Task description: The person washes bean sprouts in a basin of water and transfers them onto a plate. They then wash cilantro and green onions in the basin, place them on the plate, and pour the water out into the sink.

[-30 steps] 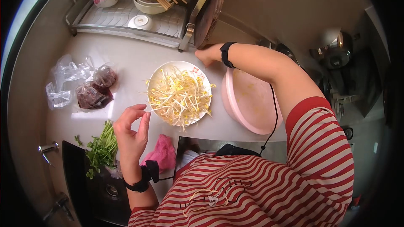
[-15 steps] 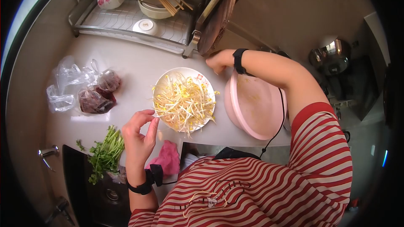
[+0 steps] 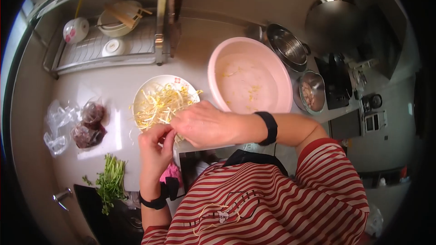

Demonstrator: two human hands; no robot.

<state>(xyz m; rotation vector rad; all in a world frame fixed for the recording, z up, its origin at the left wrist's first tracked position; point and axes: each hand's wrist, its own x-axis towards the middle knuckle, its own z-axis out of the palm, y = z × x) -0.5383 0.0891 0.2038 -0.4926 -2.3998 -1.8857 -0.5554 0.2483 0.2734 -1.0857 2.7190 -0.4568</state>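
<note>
A white plate [image 3: 184, 83] heaped with bean sprouts [image 3: 159, 104] rests on the counter. At its lower edge my left hand [image 3: 156, 149] is closed, thumb and index finger pinched on something too small to make out. My right hand [image 3: 200, 122] is closed too and meets the left fingertips over the plate's near edge; its own fingertips are hidden behind the back of the hand. To the right stands a pink basin [image 3: 247, 75] with a few yellow bits inside.
Bags of dark red contents [image 3: 88, 134] and green herbs [image 3: 111, 181] lie at the left, near the sink [image 3: 97, 208]. A dish rack [image 3: 102, 56] stands at the back left. Metal bowls, one holding pale pieces [image 3: 311, 91], are at the right. A pink cloth [image 3: 171, 172] shows below.
My right hand has come from behind the basin's left rim to my left hand, its fingers now closed together. The view has shifted, showing more of the basin and metal bowls.
</note>
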